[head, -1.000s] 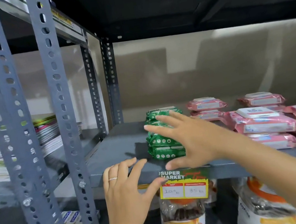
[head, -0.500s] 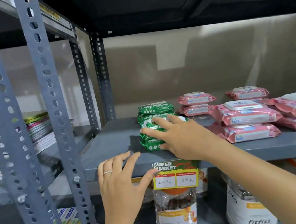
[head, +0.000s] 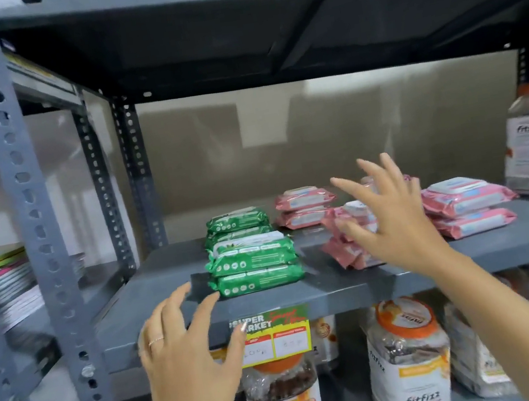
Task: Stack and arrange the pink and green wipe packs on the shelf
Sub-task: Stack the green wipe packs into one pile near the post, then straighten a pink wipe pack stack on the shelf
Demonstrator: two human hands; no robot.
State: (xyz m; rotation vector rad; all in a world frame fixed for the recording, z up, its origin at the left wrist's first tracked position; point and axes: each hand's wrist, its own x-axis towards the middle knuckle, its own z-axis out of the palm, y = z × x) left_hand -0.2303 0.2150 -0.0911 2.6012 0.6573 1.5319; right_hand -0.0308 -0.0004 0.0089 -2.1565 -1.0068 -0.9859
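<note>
Head view, lower centre: my left hand (head: 189,344) is nearest, fingers spread wide, palm against the front lip of the grey metal shelf (head: 340,295), thumb by the green-and-yellow paper price tag (head: 272,336). It holds nothing.

Just behind, centre frame: the green plastic wipe packs (head: 254,264) sit stacked in two piles, front pile near the edge, squared.

Right of centre: my right hand (head: 394,218) is open, fingers splayed, empty, in front of the tilted pile of pink plastic wipe packs (head: 349,242); I cannot tell whether it touches.

Judgement: that leaning pile is next. I'd close flat on both sides of it, square the edges, and keep it clear of the tidy pink stack (head: 468,206) further right.
</note>
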